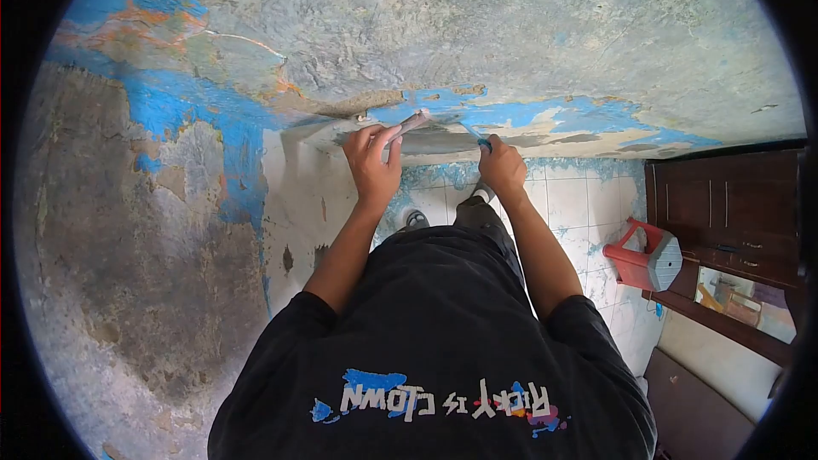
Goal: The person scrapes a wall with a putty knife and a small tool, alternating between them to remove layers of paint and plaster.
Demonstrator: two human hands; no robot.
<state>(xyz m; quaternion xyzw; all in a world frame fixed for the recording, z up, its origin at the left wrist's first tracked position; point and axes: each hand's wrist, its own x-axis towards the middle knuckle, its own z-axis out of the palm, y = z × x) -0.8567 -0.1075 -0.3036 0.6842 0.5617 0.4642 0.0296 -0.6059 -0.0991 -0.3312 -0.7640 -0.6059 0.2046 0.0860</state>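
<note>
My left hand (375,162) is closed around a pale stick-like piece (413,123), whose upper end points up and right near the wall. To its right, my right hand (501,163) grips a blue-handled tool (483,142). A thin pale blade or shaft of that tool (469,129) reaches up and left to the wall. Both hands are close to the wall (511,43), beside a strip of blue paint (511,112) that is peeling among grey and cream patches. The tool's far tip is too small to make out.
A red stool with a grey top (665,262) stands on the tiled floor (567,203) at the right, beside a dark wooden cabinet (724,204). Another scraped wall with blue patches (128,230) rises at the left. My feet are below, close to the wall.
</note>
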